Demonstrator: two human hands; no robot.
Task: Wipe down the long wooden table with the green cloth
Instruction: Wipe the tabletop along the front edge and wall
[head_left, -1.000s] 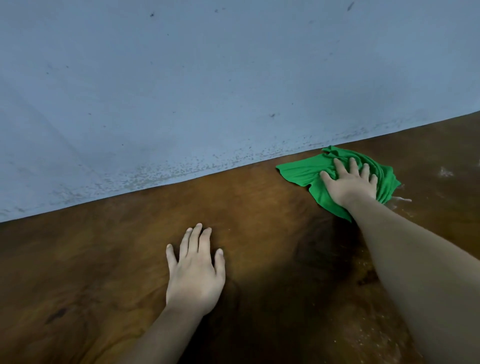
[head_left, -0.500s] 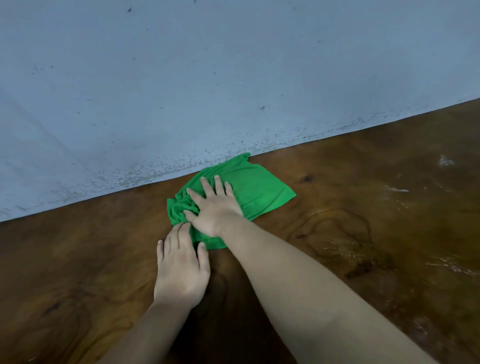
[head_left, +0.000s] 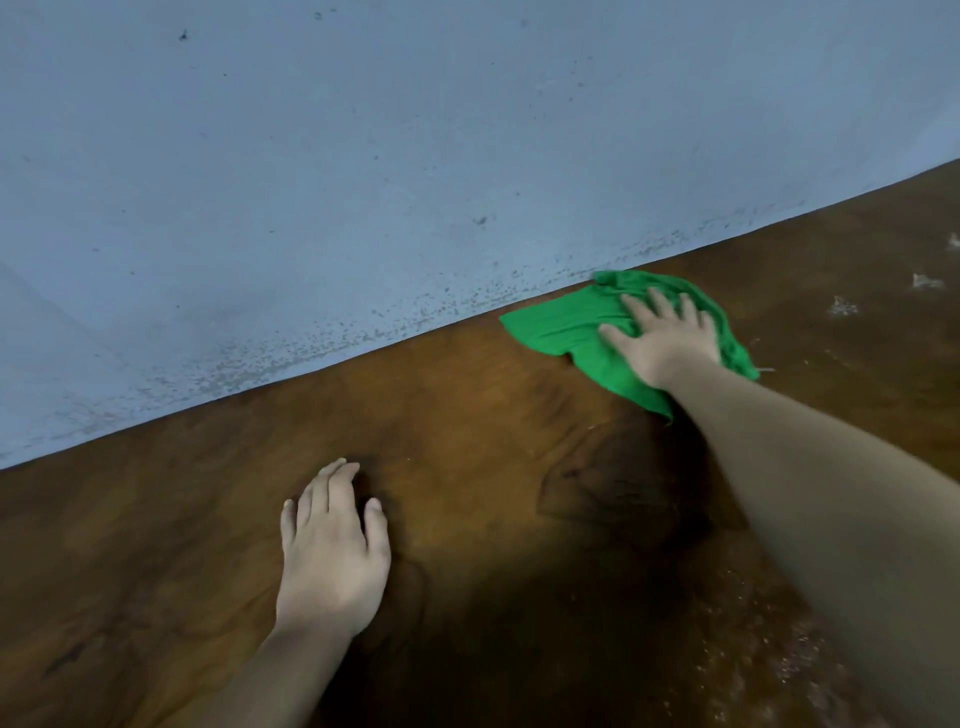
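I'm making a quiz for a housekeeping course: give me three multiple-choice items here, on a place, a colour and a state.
1. Where does the green cloth lie on the table?
A. folded at the near edge
B. at the far edge, by the wall
C. over a chair

2. What colour is the wall?
A. red
B. yellow
C. pale blue-grey

3. What is the left hand doing?
A. resting on bare wood
B. gripping the cloth
C. raised in the air

1 B: it lies where wood meets wall, under the right hand.
2 C: blue-grey, dark-specked.
3 A: its palm lies on the wood, apart from the cloth.
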